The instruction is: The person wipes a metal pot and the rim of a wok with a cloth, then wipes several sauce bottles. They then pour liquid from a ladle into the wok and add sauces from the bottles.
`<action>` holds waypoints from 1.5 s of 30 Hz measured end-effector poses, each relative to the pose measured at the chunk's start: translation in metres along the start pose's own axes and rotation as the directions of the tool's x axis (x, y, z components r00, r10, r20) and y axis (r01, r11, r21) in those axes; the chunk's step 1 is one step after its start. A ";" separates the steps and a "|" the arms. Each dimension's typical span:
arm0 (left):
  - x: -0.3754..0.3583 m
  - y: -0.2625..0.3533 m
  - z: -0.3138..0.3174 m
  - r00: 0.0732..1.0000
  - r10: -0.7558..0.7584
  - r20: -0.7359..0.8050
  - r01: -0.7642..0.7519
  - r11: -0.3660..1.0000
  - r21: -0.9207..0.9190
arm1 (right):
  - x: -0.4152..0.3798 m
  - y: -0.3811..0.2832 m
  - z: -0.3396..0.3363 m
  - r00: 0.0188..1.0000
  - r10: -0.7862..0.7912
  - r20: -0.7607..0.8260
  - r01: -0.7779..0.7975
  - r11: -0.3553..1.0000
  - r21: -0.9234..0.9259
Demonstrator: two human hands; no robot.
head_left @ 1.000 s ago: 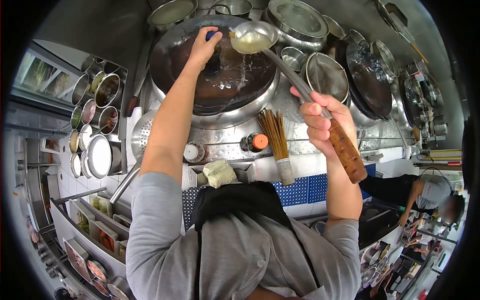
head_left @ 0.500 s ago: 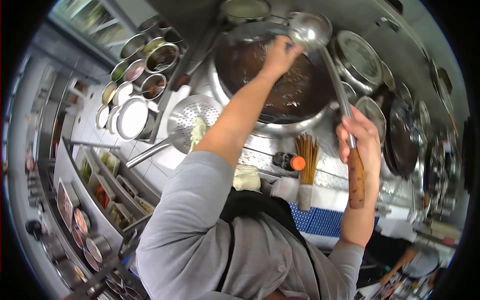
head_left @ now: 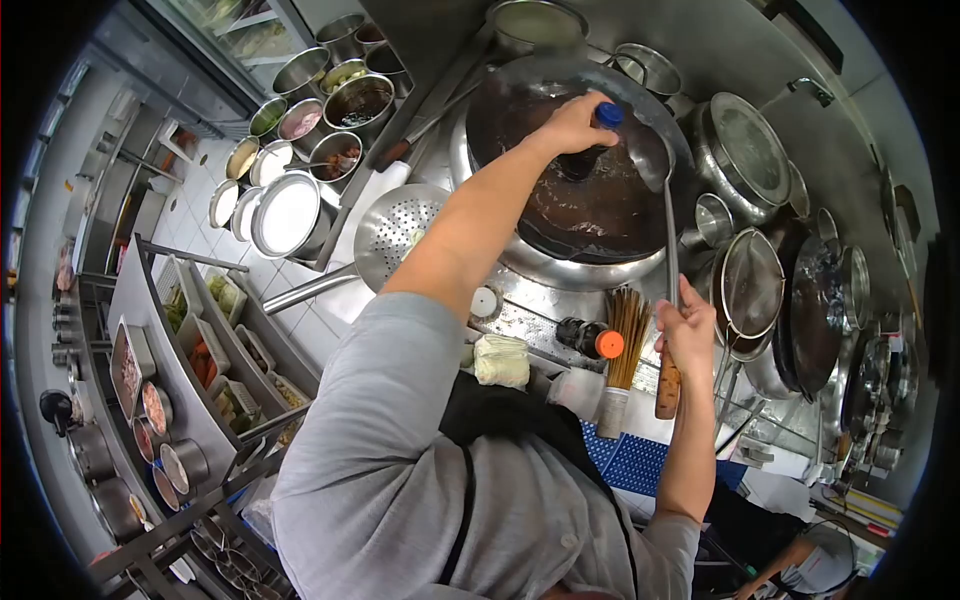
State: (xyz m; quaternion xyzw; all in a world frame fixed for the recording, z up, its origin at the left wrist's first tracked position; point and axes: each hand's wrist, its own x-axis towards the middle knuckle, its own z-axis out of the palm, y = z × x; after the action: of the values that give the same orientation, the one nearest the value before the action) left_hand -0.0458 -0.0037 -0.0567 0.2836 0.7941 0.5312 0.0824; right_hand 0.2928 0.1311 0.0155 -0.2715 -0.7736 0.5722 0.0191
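Over the wok (head_left: 600,215) of dark liquid, my left hand (head_left: 568,125) is closed around a dark bottle with a blue cap (head_left: 608,115); the cap faces up toward me and the fingers hide part of the body. My right hand (head_left: 688,328) grips a long ladle (head_left: 671,240) just above its wooden handle end. The ladle's bowl (head_left: 650,158) is inside the wok at its right side, close to the dark surface. Beneath my left forearm lies a perforated strainer (head_left: 390,225), partly covered.
Sauce pots (head_left: 290,222) stand at the left. Nearest me on the counter are an orange-capped bottle (head_left: 590,338), a bamboo brush (head_left: 627,340) and a folded cloth (head_left: 501,360). Lidded pots (head_left: 745,150) and a mesh strainer (head_left: 752,283) line the right. Another person (head_left: 825,560) is at lower right.
The ladle has come down from above the wok's far rim to its right side. My left hand now shows the blue-capped bottle clearly, and the view has shifted.
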 end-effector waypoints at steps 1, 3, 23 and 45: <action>0.002 -0.001 -0.002 0.998 0.044 0.043 -0.039 0.991 -0.132 | 0.002 0.004 0.001 1.000 0.013 0.013 -0.014 0.998 0.061; -0.009 0.015 0.000 0.994 0.087 -0.067 -0.097 0.982 -0.163 | -0.006 0.002 0.005 0.998 0.053 0.030 -0.057 0.982 0.181; 0.010 0.006 0.043 0.934 0.121 -0.336 -0.149 0.987 -0.058 | -0.071 -0.071 -0.040 0.871 -0.161 0.465 -0.446 0.141 0.884; 0.003 0.036 -0.010 0.987 0.104 0.122 -0.124 0.977 0.176 | -0.050 -0.106 -0.022 0.988 -0.141 0.068 0.115 0.947 0.300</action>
State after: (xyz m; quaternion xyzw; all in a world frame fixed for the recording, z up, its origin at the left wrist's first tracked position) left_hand -0.0397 0.0001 -0.0199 0.3644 0.8160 0.4432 0.0698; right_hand 0.3006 0.1070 0.1318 -0.1890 -0.6956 0.6904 0.0621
